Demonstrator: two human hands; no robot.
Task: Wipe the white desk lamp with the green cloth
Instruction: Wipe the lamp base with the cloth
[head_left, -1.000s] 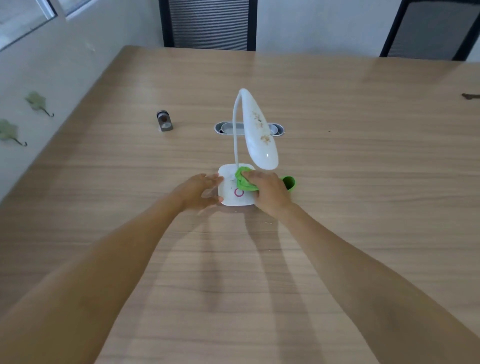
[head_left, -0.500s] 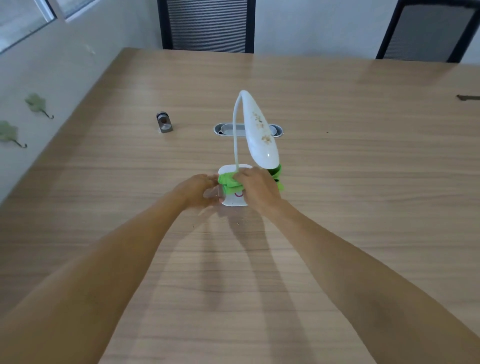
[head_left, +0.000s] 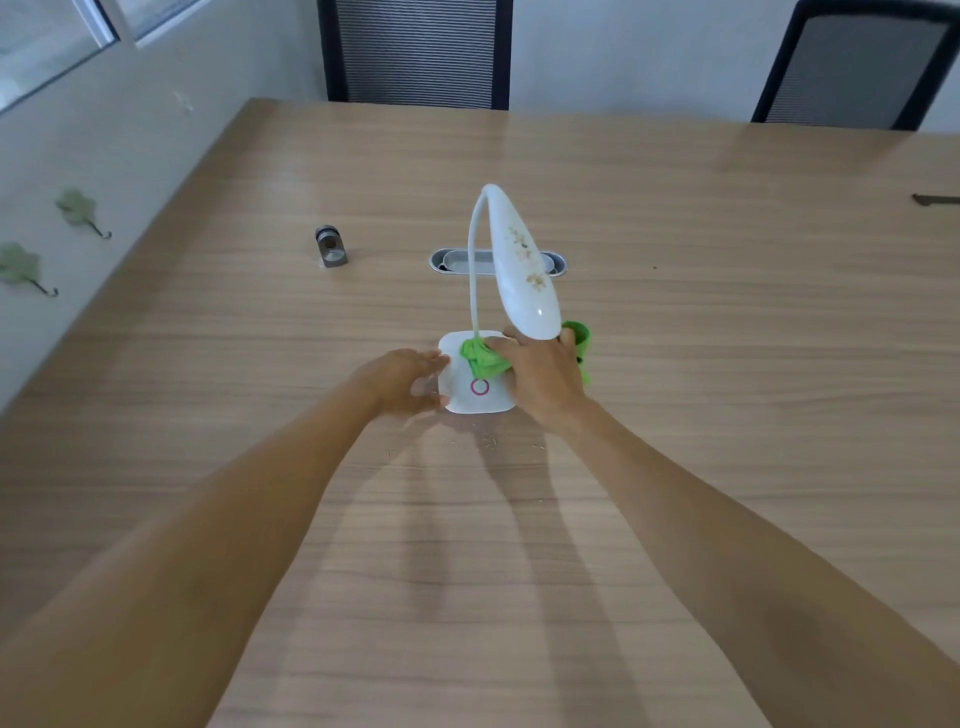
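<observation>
The white desk lamp (head_left: 524, 280) stands on the wooden table, its curved head stained with brownish spots. Its square base (head_left: 470, 395) carries a pink ring. My right hand (head_left: 543, 382) presses a bunched green cloth (head_left: 480, 358) onto the rear of the base, near the foot of the thin neck. More green cloth shows behind that hand, under the lamp head. My left hand (head_left: 402, 382) grips the base's left edge, fingers and thumb around its side.
A small grey metal object (head_left: 330, 248) stands at the left. A grey cable slot (head_left: 457, 261) lies behind the lamp. Small crumbs (head_left: 485, 441) dot the table in front of the base. Two dark chairs (head_left: 415, 52) stand at the far edge.
My right hand with the cloth slid left across the base half a second ago and has now moved back toward the rear right, uncovering the pink ring. My left hand stays on the base.
</observation>
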